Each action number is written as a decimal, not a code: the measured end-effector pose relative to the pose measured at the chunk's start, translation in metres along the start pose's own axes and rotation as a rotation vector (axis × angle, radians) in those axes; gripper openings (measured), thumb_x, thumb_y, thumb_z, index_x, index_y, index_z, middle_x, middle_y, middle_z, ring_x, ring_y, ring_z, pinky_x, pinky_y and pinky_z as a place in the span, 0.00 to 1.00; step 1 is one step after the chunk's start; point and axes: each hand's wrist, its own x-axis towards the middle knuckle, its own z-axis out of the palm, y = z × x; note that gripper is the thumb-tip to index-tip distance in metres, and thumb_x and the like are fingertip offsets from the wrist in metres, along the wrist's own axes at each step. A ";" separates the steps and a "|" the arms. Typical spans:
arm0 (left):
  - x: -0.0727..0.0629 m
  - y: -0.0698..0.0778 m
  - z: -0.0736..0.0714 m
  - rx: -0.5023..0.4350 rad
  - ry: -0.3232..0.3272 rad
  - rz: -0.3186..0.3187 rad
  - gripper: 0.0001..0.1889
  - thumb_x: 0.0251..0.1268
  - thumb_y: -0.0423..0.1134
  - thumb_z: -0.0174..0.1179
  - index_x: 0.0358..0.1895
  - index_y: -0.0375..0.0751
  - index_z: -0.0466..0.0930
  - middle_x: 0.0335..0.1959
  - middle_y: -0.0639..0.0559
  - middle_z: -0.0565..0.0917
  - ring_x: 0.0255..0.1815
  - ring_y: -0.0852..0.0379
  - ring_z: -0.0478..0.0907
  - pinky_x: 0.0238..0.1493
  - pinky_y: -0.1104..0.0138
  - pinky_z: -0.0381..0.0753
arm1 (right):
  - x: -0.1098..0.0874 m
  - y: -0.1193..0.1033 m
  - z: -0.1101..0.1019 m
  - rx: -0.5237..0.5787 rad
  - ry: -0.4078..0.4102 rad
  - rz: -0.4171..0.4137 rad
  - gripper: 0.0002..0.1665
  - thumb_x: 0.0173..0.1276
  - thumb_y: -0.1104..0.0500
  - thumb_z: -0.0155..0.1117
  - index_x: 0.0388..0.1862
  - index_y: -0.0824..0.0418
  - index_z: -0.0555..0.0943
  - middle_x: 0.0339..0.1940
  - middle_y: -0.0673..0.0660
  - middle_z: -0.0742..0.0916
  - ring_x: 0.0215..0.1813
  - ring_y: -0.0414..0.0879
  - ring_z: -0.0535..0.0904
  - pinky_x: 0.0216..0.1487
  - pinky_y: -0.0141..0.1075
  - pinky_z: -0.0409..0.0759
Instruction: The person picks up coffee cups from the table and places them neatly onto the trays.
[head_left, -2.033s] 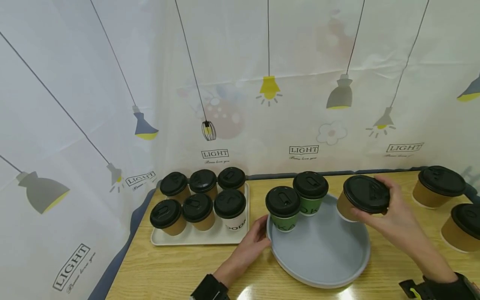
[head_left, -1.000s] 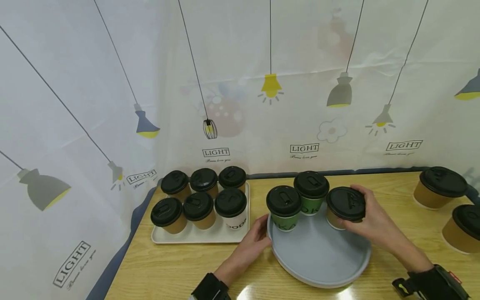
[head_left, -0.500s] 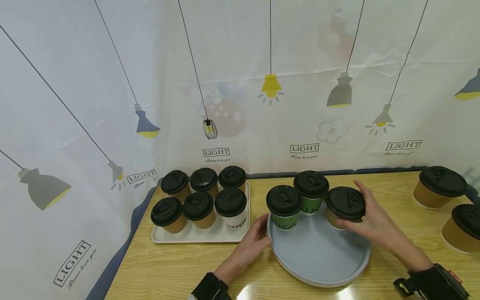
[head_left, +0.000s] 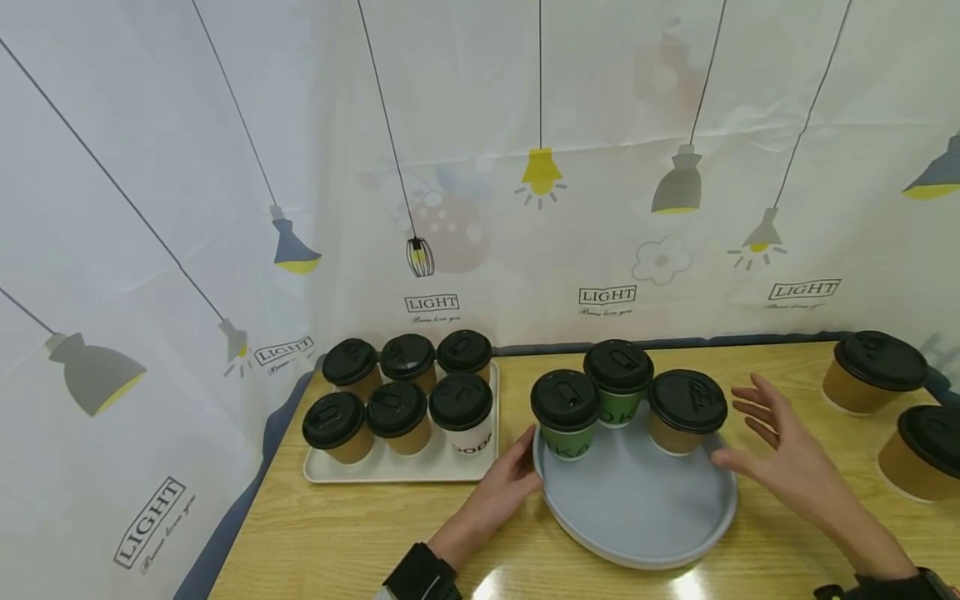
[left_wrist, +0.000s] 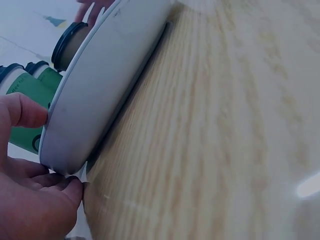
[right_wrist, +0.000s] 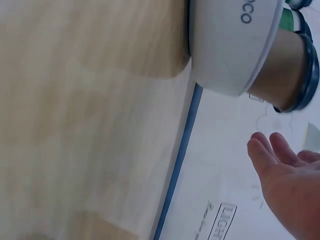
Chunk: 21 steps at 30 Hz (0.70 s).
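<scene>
A round grey-blue tray [head_left: 637,517] carries two green paper coffee cups with black lids, the front one [head_left: 566,417] and the back one [head_left: 619,383]. Beside them on the tray's right part stands a brown lidded coffee cup [head_left: 686,412]. My left hand [head_left: 504,483] grips the tray's left rim; the left wrist view has the thumb [left_wrist: 31,112] at the rim and curled fingers [left_wrist: 55,187] low against the side. Just right of the brown cup, my right hand [head_left: 787,450] is apart from it, fingers spread and holding nothing. The right wrist view also shows this gap.
On the left, a white rectangular tray [head_left: 390,471] bears several lidded cups, one of them white [head_left: 465,425]. Two larger brown cups, one behind [head_left: 870,375] and one in front [head_left: 918,454], stand at the right. A printed curtain [head_left: 480,208] hangs behind the wooden table [head_left: 360,533].
My right hand lowered the brown cup onto the round tray beside the green cups, then let go and drew away to the right. The left hand has stayed on the rim.
</scene>
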 end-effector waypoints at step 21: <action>-0.003 -0.002 0.002 0.026 0.211 0.075 0.25 0.75 0.28 0.48 0.73 0.30 0.70 0.67 0.35 0.78 0.67 0.42 0.76 0.61 0.55 0.80 | -0.041 0.008 -0.047 -0.056 0.553 -0.083 0.37 0.79 0.68 0.57 0.83 0.56 0.60 0.61 0.26 0.71 0.61 0.19 0.66 0.60 0.12 0.62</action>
